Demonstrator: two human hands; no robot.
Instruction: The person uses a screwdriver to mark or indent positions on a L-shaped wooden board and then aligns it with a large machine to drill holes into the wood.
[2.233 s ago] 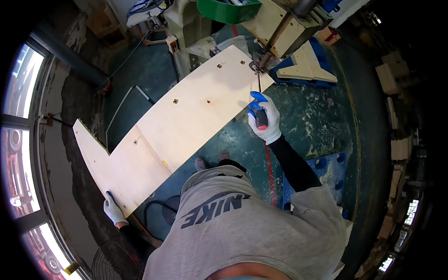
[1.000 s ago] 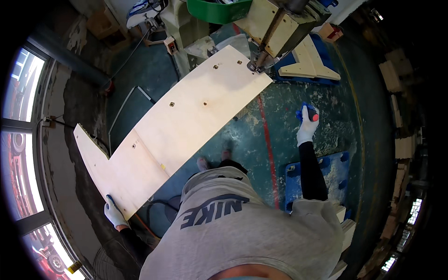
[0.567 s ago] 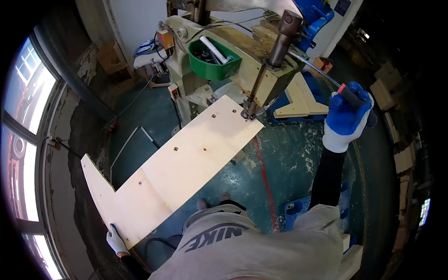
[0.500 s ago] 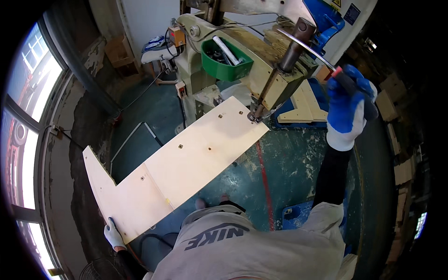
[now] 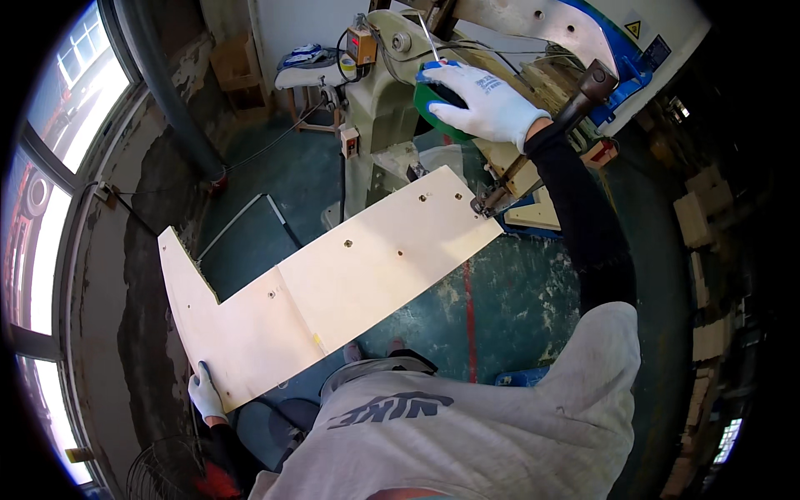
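Note:
A large L-shaped plywood board (image 5: 367, 267) with several small metal-lined holes lies slantwise in front of me. Its far right end sits under the machine's spindle tip (image 5: 483, 204). My left hand (image 5: 206, 393), in a white and blue glove, is closed on the board's near left corner, thumb on top; the fingers beneath are hidden. Above a green bin (image 5: 429, 112) fixed to the machine, my gloved right hand (image 5: 492, 104) holds a screwdriver (image 5: 428, 37), its thin metal shaft pointing away from me. That hand covers most of the bin and the screwdriver's handle.
The machine's pale green body (image 5: 375, 100) stands beyond the board, with an orange switch box (image 5: 361, 46) and hanging cables. A lighter wooden piece (image 5: 537, 213) lies right of the spindle. At lower left is a wire fan guard (image 5: 167, 468); stacked wood (image 5: 711, 267) lines the right.
My right hand has swung left and away from me with the screwdriver, from the right side to over the green bin. My left hand stays on the board's corner.

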